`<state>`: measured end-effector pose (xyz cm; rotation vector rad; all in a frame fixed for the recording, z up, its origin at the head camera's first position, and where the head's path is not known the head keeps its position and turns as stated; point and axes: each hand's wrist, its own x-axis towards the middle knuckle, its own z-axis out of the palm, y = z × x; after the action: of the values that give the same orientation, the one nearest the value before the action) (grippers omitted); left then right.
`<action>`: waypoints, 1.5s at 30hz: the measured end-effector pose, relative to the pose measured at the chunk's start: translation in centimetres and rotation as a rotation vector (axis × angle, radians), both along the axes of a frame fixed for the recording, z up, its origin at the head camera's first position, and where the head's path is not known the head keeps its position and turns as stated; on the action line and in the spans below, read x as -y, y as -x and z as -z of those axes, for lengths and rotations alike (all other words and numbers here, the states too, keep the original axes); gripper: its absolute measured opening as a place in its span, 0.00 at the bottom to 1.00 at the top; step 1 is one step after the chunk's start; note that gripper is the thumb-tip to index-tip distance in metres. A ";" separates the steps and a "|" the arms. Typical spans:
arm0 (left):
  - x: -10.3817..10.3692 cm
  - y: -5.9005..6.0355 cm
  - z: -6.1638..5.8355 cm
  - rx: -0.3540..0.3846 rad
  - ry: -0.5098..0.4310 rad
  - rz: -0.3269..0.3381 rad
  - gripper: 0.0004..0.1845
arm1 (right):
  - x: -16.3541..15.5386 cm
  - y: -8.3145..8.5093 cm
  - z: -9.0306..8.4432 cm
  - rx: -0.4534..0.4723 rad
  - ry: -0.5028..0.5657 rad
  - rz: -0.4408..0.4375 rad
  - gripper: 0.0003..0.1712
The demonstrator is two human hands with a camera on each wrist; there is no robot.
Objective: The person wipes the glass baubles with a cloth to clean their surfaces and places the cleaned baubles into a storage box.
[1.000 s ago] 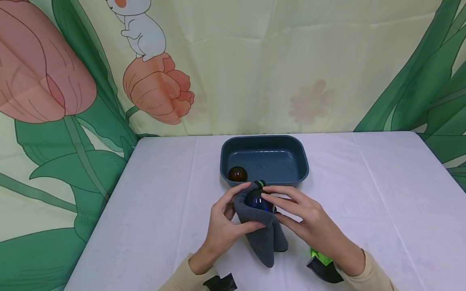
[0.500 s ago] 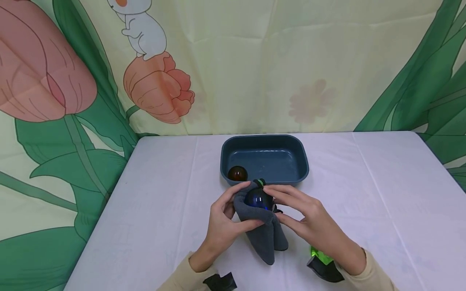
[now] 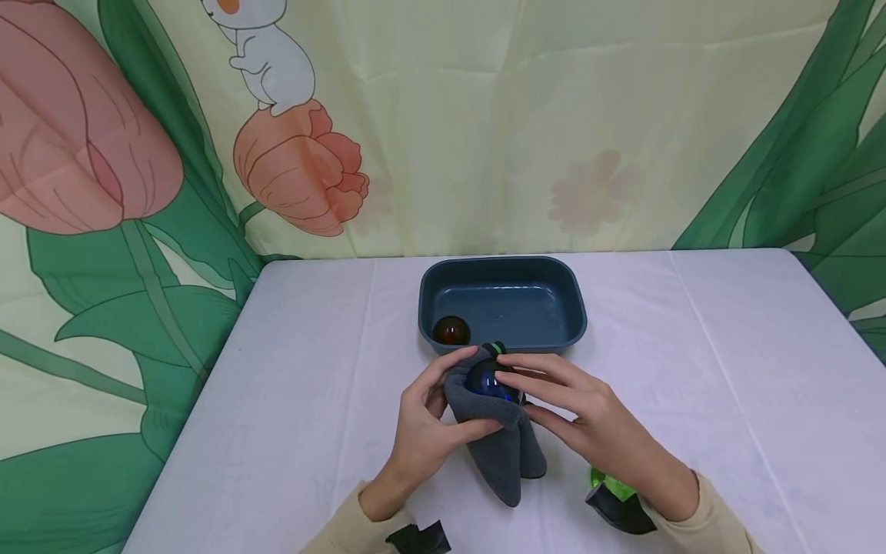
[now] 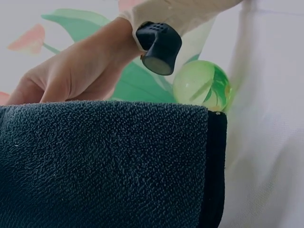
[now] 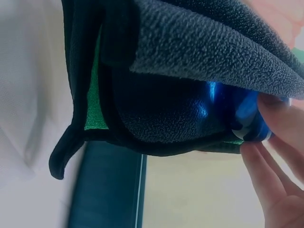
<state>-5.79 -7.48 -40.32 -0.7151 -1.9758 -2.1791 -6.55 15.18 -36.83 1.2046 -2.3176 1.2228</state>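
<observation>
My left hand (image 3: 425, 431) grips a folded dark grey cloth (image 3: 494, 454) from the left, thumb in front and fingers behind. A shiny dark blue ball (image 3: 484, 381) sits nestled in the fold. From the right, my right hand (image 3: 588, 404) holds the ball, its fingertips on the top and right side. The right wrist view shows the blue ball (image 5: 242, 109) between thumb and fingers, under a flap of the cloth (image 5: 204, 47), which has a black edge and a green underside. In the left wrist view the cloth (image 4: 104, 161) hides most of the work.
Just behind the hands stands a dark blue rectangular basin (image 3: 501, 304) with a brown-red ball (image 3: 451, 331) in its near left corner. A clear green ball (image 3: 612, 487) lies on the white-covered table (image 3: 311, 346) beside the right wrist. A printed curtain (image 3: 450, 131) hangs behind.
My right fingers have shifted on the blue ball: half a second ago they lay at its right edge, now they reach further over it. The left hand and cloth stay nearly in place.
</observation>
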 end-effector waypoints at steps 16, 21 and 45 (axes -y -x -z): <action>0.0 -0.2 0.0 -0.005 0.038 -0.016 0.40 | 0.5 -0.4 0.0 0.215 0.082 0.077 0.40; 0.0 -0.1 0.0 -0.016 0.039 -0.027 0.40 | 0.6 -0.4 0.0 0.309 0.125 0.079 0.35; -0.1 -0.1 0.1 -0.016 0.032 -0.014 0.40 | 0.2 -0.4 -0.3 0.061 0.007 0.028 0.36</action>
<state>-5.69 -7.43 -40.39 -0.7179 -2.0063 -2.1316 -6.17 14.96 -36.57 1.1442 -2.3631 1.2742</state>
